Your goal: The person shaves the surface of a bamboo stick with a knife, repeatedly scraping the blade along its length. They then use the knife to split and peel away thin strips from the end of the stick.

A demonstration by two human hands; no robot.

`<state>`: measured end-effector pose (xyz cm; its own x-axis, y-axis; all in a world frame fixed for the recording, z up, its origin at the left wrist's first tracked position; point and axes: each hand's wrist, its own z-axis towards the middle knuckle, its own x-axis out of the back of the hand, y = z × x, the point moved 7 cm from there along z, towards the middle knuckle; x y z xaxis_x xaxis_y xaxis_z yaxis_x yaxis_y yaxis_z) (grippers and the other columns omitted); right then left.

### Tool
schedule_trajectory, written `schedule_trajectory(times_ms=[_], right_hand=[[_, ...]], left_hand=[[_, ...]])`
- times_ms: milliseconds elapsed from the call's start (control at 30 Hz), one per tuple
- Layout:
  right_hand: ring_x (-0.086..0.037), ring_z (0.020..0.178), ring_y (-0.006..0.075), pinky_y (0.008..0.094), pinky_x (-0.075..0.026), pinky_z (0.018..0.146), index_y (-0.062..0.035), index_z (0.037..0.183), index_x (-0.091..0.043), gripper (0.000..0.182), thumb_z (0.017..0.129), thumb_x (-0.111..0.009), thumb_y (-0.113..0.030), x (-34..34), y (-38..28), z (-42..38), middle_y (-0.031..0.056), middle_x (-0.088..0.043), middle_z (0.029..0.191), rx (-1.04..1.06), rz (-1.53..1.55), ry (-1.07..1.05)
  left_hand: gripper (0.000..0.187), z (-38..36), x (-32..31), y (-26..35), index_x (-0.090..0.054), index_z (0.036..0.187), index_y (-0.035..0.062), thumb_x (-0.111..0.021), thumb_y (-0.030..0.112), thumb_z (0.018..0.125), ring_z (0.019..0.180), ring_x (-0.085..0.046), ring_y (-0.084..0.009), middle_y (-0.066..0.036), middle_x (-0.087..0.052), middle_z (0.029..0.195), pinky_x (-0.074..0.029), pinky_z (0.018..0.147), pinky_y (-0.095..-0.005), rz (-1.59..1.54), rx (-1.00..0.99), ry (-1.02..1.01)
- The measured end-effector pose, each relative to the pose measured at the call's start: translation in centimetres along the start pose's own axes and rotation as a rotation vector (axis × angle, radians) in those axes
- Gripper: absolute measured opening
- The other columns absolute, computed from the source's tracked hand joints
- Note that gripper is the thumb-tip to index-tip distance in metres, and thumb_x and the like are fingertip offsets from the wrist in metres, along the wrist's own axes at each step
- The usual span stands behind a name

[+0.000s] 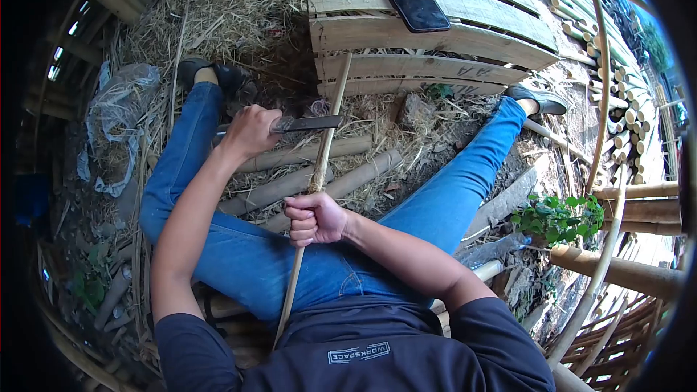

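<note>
A long thin bamboo strip (338,94) slants from the front of the wooden crate down past the lap. My right hand (316,220) is closed around it above my thighs, just below a rough, darker section. Farther up, my left hand (254,131) grips the handle of a knife (308,124). Its dark blade points right and lies across the strip, above my right hand. The fingers of my left hand are partly hidden by the back of the hand.
A phone (412,0) rests on the slatted wooden crate (348,32). Between my legs lie several bamboo pieces (305,154) on straw-covered ground. A plastic bag (120,105) is at the left. Stacked bamboo poles (630,116) and a leafy plant (559,219) are at the right.
</note>
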<state>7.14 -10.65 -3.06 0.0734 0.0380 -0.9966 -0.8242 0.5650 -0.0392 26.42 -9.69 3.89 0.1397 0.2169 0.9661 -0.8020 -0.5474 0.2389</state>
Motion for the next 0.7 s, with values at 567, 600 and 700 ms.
schedule_trajectory(times_ms=[567, 600, 700], right_hand=[[-0.018, 0.047, 0.0116, 0.0283, -0.028, 0.052, -0.0177, 0.06, -0.028, 0.049, 0.106, -0.03, -0.035, 0.0, 0.0, 0.2, -0.0069, -0.017, 0.05, -0.009, -0.054, -0.002], [-0.019, 0.047, 0.0116, 0.0284, -0.028, 0.052, -0.0176, 0.06, -0.028, 0.049, 0.106, -0.03, -0.035, 0.0, -0.1, 0.1, -0.0069, -0.017, 0.05, -0.008, -0.049, 0.0], [-0.019, 0.048, 0.0117, 0.0284, -0.028, 0.053, -0.0174, 0.06, -0.029, 0.049, 0.106, -0.03, -0.035, 0.0, 0.0, 0.2, -0.0068, -0.017, 0.05, -0.009, -0.03, -0.005]], left_hand=[[0.013, -1.5, -2.5, 0.1, -0.064, 0.08, 0.0049, -0.067, 0.012, 0.07, 0.079, -0.064, -0.0406, -0.018, -0.065, 0.072, -0.052, 0.072, -0.0516, 0.051, -0.013, -0.101], [0.015, -0.6, -2.0, -0.2, -0.064, 0.081, 0.0049, -0.068, 0.012, 0.069, 0.08, -0.064, -0.0406, -0.018, -0.065, 0.072, -0.052, 0.073, -0.0516, 0.079, 0.01, -0.079], [0.016, 1.2, -0.4, -0.9, -0.063, 0.08, 0.0043, -0.069, 0.011, 0.067, 0.08, -0.063, -0.0414, -0.018, -0.063, 0.07, -0.051, 0.072, -0.0506, 0.135, 0.063, 0.002]])
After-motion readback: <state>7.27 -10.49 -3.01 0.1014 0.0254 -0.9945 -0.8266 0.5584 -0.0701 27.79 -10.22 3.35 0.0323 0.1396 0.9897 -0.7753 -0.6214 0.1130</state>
